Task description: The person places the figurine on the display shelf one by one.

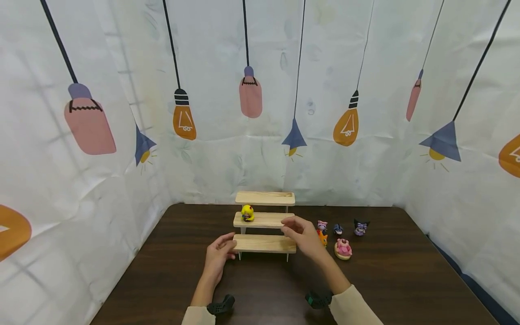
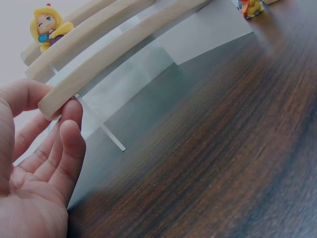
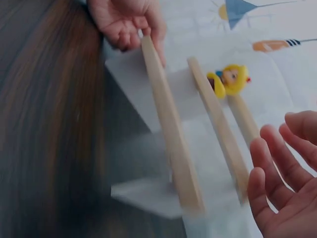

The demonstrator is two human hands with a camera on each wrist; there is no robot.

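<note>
Lamp-printed cloth (image 1: 219, 171) backs a dark table (image 1: 158, 280), where our head view shows a wooden stand (image 1: 264, 243), a yellow figurine (image 1: 247, 213) on its middle shelf (image 1: 268, 220); at left wrist, our left hand (image 2: 42, 166) pinches the bottom shelf (image 2: 109, 62); at right wrist, our right hand (image 3: 292, 193) spreads loosely beside the stand

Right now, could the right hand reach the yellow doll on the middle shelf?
Likely yes: the right hand holds nothing, and the middle shelf looks bare between it and the yellow doll.
</note>
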